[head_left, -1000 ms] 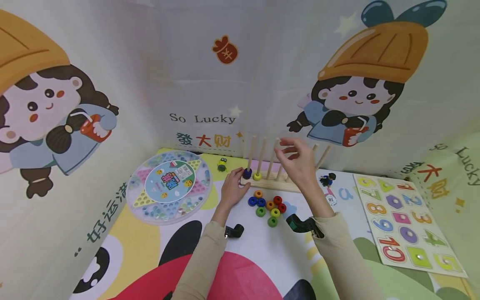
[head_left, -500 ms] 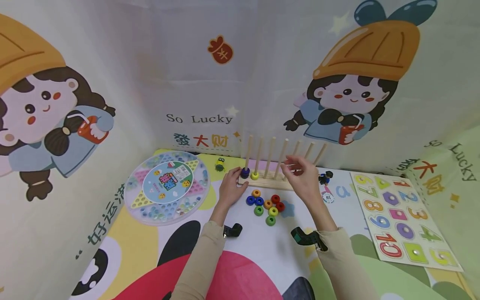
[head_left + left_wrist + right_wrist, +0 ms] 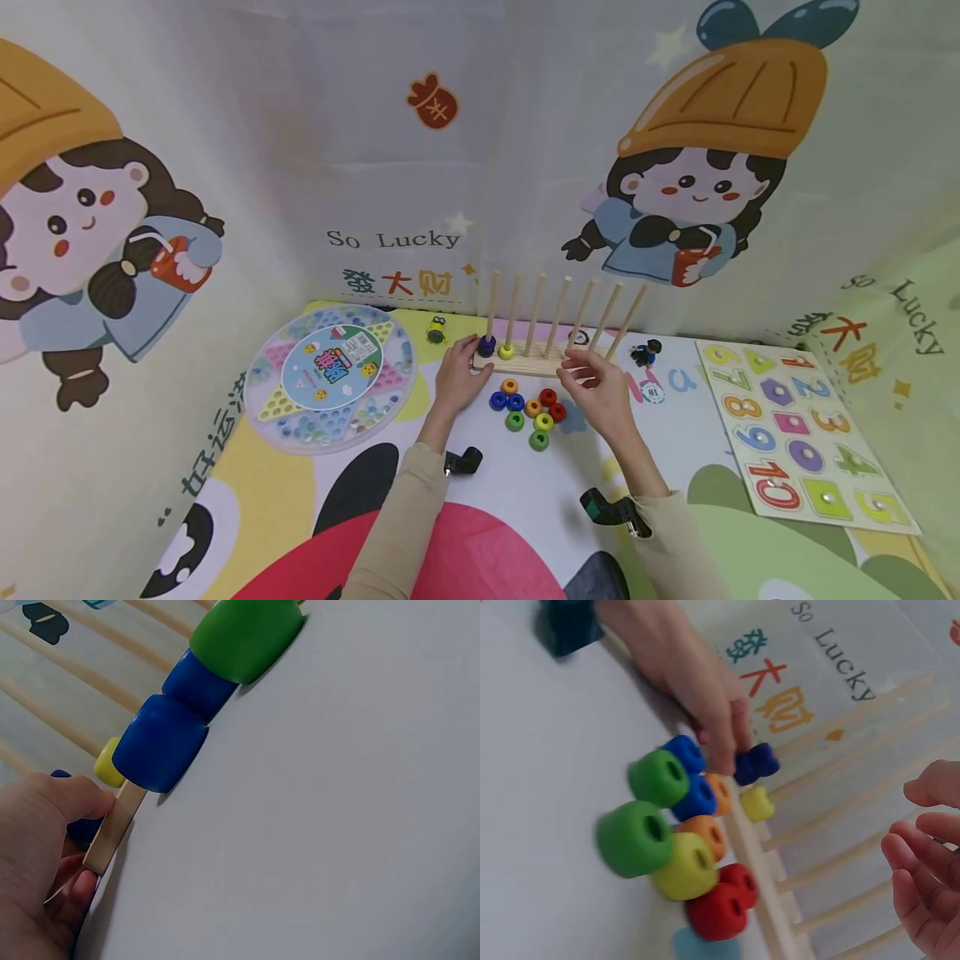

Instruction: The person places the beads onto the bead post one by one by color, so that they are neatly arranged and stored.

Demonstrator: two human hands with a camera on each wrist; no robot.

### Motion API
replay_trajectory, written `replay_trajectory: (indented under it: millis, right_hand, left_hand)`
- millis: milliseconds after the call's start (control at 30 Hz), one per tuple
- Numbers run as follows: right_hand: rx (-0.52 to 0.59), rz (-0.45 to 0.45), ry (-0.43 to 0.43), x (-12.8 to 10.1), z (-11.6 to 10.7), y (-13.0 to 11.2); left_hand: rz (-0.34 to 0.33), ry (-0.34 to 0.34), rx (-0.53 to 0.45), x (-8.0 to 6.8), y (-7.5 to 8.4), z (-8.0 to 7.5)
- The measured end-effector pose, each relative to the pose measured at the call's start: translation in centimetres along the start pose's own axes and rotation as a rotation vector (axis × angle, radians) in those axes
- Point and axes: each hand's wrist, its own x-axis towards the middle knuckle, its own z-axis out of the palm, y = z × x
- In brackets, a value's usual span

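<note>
Left hand (image 3: 459,377) at the left end of the wooden peg rack (image 3: 525,363), thumb and fingers (image 3: 71,799) pinching the base's end. Dark blue ring (image 3: 487,346) on the peg just beyond those fingertips, yellow ring (image 3: 507,352) on the next peg. Right hand (image 3: 594,392) loose and unclenched, holding nothing, fingers (image 3: 922,859) slightly curled just in front of the rack's middle pegs. Between both hands, a cluster of loose rings (image 3: 529,410) in blue, green, orange, yellow, red. Underneath, a cartoon-printed mat (image 3: 517,500); checkers case (image 3: 330,375) left of the left hand, number puzzle board (image 3: 798,433) well right of the right hand. Cartoon backdrop (image 3: 420,150) behind.
</note>
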Motion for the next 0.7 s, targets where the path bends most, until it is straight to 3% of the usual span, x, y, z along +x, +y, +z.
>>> replay_trajectory:
  millis: [300, 700]
  right_hand:
    - [-0.020, 0.062, -0.071, -2.6, 1.6, 2.2]
    - [-0.114, 0.057, -0.204, -4.5, 2.6, 3.4]
  left_hand:
    - [-0.014, -0.002, -0.001, 0.1, -0.1, 0.3]
    - [-0.010, 0.005, -0.007, 0.0, -0.1, 0.2]
